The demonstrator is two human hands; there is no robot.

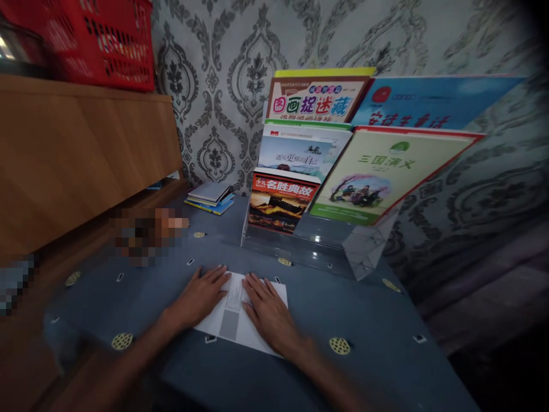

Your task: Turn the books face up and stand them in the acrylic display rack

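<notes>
A white sheet or thin book (234, 298) lies flat on the cloth-covered table in front of me. It bears a faint printed box and a grey block down its middle; I cannot tell if it is a cover or a page. My left hand (205, 296) rests on its left side, palm down with fingers stretched out. On the right part lies my right hand (266, 309), also flat, fingers slightly spread. Behind the hands stands a clear acrylic rack (364, 252) holding several children's books, among them a green-and-red one (372, 171) and one with a Great Wall picture (283, 203).
A small stack of books (210, 197) lies near the wall at the back left. Something pixelated (148, 236) is on the table's left side. A wooden cabinet (86, 154) with a red plastic basket (107, 46) stands left. The dark blue tablecloth (326, 309) has yellow prints.
</notes>
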